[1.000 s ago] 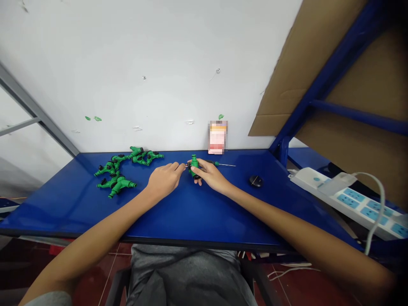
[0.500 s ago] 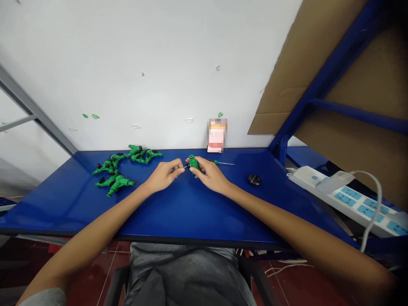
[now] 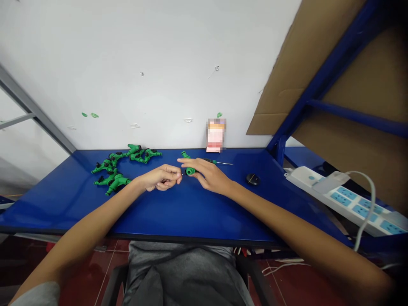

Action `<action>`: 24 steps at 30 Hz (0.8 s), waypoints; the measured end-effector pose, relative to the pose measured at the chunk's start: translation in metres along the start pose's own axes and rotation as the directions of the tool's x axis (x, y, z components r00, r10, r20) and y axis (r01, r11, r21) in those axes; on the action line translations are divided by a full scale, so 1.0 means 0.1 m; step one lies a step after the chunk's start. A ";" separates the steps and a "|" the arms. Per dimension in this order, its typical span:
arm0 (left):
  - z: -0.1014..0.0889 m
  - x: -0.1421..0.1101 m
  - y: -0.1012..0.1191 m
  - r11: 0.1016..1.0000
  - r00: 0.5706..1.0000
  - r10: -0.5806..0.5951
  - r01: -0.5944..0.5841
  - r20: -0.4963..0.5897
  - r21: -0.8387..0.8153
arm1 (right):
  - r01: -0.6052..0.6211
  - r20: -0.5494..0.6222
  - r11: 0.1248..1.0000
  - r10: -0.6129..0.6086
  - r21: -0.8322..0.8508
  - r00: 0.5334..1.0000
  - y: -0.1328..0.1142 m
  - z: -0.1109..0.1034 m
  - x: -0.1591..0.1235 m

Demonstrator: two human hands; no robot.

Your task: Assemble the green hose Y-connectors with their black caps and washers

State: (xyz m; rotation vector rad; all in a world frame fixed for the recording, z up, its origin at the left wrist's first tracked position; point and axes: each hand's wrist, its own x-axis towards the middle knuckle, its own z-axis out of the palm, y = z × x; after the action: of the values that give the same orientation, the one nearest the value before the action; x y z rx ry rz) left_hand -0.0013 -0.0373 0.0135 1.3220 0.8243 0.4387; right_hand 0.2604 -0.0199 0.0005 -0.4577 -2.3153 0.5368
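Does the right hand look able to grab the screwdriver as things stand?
Probably not straight away: the right hand is holding a green connector. Otherwise the way looks free; the screwdriver lies just beyond that hand, with nothing visible between.

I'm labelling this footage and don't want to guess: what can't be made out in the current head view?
All in the head view:
- Green fitting: its middle is covered by the right hand.
- Thin piece: too small to identify, mostly hidden by the left hand.
- Screwdriver-like tool: handle end hidden behind the right hand.
- Card: pixelated, unreadable.
- Power strip: cut off by the right edge.
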 end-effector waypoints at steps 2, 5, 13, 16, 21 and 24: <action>0.00 0.00 -0.01 1.000 0.999 -0.025 0.025 0.028 -0.005 | 0.032 0.037 0.999 -0.031 -0.022 0.999 0.00 -0.05 0.00; 0.04 0.01 0.00 1.000 1.000 0.014 -0.014 0.010 -0.020 | 0.036 0.048 0.999 -0.034 -0.040 0.998 0.03 -0.11 0.00; 0.07 0.04 0.02 0.839 0.854 0.450 -0.306 -0.260 0.450 | -0.136 -0.097 0.989 0.141 0.061 0.985 0.14 -0.02 0.01; 0.06 0.06 -0.03 0.643 0.735 0.621 -0.279 -0.272 0.714 | -0.253 -0.129 0.954 0.274 0.159 0.953 0.12 0.07 0.02; 0.12 0.05 -0.11 0.285 0.596 0.785 -0.108 -0.167 0.952 | -0.341 -0.113 0.865 0.406 0.368 0.907 0.05 0.16 0.04; 0.17 0.03 -0.13 0.173 0.607 0.785 -0.022 -0.125 0.985 | -0.361 -0.102 0.844 0.431 0.397 0.896 0.01 0.19 0.04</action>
State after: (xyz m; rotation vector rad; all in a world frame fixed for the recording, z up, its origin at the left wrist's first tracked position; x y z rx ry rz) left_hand 0.0106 -0.0494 0.0005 2.7300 1.3687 1.0435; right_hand 0.2444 -0.0217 -0.0098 -0.7753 -1.8789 1.0628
